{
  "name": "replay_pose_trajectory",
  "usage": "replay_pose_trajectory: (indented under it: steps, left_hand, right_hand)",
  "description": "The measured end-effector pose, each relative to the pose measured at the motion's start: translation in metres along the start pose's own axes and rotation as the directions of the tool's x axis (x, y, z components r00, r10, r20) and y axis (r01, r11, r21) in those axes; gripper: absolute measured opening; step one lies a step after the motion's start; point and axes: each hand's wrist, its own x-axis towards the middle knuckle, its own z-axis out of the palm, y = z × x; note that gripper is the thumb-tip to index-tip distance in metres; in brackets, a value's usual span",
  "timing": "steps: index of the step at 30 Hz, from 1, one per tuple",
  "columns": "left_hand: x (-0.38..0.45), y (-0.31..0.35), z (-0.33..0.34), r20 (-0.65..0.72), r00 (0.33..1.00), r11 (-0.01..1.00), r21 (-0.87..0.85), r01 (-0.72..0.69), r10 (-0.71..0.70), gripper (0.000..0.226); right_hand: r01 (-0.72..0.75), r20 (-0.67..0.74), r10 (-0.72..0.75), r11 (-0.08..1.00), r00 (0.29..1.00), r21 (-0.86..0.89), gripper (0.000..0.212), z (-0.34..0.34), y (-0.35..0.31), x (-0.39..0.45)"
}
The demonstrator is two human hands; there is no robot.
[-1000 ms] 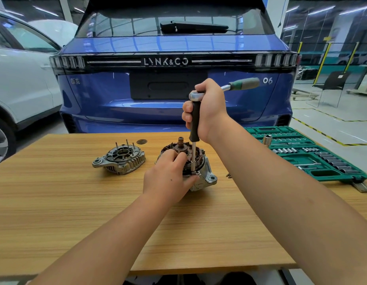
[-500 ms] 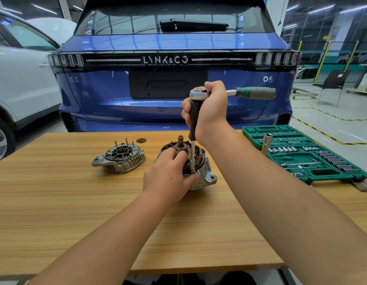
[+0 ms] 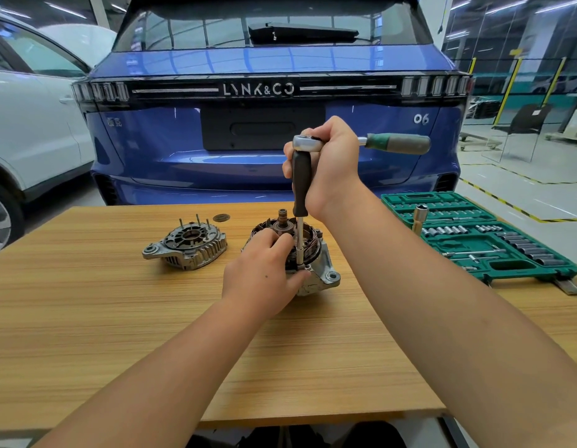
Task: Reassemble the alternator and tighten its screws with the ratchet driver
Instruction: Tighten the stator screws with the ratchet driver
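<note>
So the alternator body (image 3: 308, 253) is sitting upright roughly mid-table (image 3: 86, 318), windings and shaft poking up, and the left hand (image 3: 264, 270) is wrapped around its near side, fingers curled over the top edge to keep it from spinning. The right hand (image 3: 329, 166) is closed around the black driver handle up where it meets the ratchet (image 3: 361, 143) head, with the green grip sticking out to the right, not held at all. The long shaft drops straight down to a screw at the front rim of the housing; can't actually see if the socket is fully seated on it. The end cover (image 3: 187, 247) is still off, lying to the left well apart from the body, so there's plenty left to do. What I'd worry about: with a tool that tall and gripped only at the top, any lean could pop the socket off and round the screw head, or make it jab the copper windings right beside it. Left fingertips are really close to the shaft too, so a slip could pinch them. The socket set (image 3: 474, 240) sits off to the right.
</note>
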Motion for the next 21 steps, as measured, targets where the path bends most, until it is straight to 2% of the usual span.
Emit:
replay_pose_trajectory:
  steps: [4,7,9,13,21]
  left_hand:
    - [0.001,-0.001,-0.003,0.03,1.0,1.0,-0.022,-0.004,0.005,0.045]
    - [0.002,-0.001,-0.006,0.041,0.999,1.0,-0.027,-0.001,0.002,0.045]
    - [0.001,-0.002,-0.005,0.037,0.999,1.0,-0.025,0.002,-0.001,0.046]
    - [0.001,-0.002,-0.003,0.029,1.0,1.0,-0.012,-0.005,0.005,0.053]
    - [0.0,-0.001,-0.003,0.013,1.0,1.0,0.007,-0.013,0.013,0.053]
  right_hand:
    - [0.19,0.169,-0.168,0.974,0.971,-0.12,0.022,-0.01,0.006,-0.005]
    - [0.192,0.243,-0.141,0.961,0.96,-0.199,0.021,-0.011,0.006,-0.007]
    - [0.146,0.207,-0.108,0.973,0.972,-0.179,0.019,-0.01,0.007,-0.01]
    - [0.169,0.079,-0.171,0.985,0.982,0.031,0.033,-0.012,0.006,-0.008]
    - [0.171,-0.039,-0.172,0.985,0.984,-0.027,0.022,-0.006,0.004,-0.006]
